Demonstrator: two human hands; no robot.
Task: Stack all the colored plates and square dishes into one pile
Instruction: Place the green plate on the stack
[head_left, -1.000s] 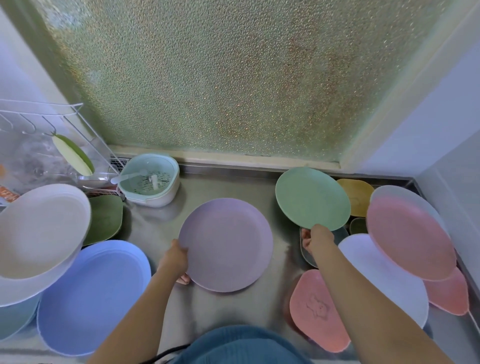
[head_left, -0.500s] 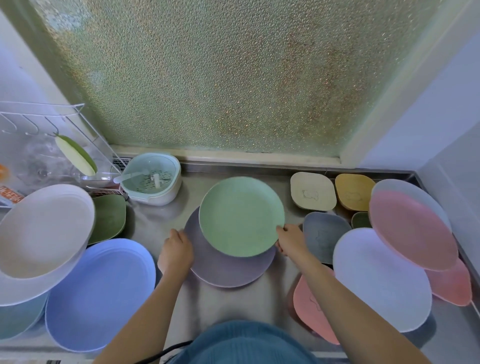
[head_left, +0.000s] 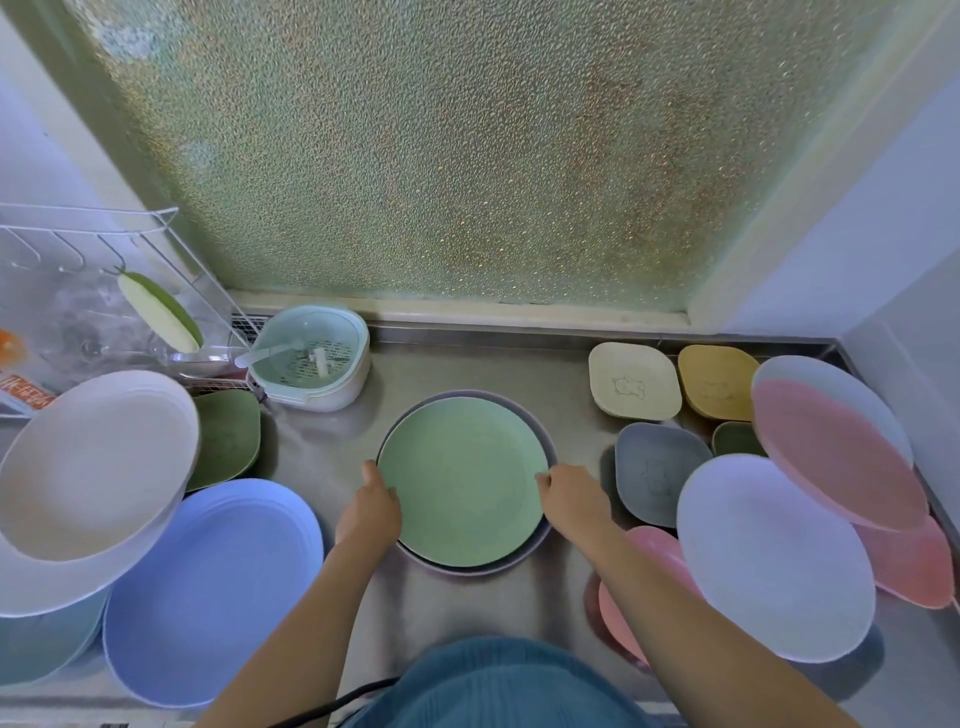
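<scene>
Pile so far, 2 pcs: round pale-green plate (head_left: 462, 480) nested on round mauve plate (head_left: 540, 431) at counter centre, left hand (head_left: 370, 512) & right hand (head_left: 574, 501) each gripping green rim; approx. a dozen plates/square dishes, e.g. cream square dish (head_left: 634, 382), still unstacked.

- Your left forearm enters from the bottom edge, left of centre, and angles up and slightly right toward the middle of the frame.
- Your left hand (head_left: 370, 512) sits just left of centre, knuckles up, fingers curled, thumb pointing toward the top of the frame.
- Your right forearm comes in from the lower right corner and runs diagonally up and left.
- Your right hand (head_left: 574, 496) sits just right of centre, back facing up, fingers bent inward toward the left hand.
- Both arms are bare, and the hands are level with each other, well apart.
</scene>
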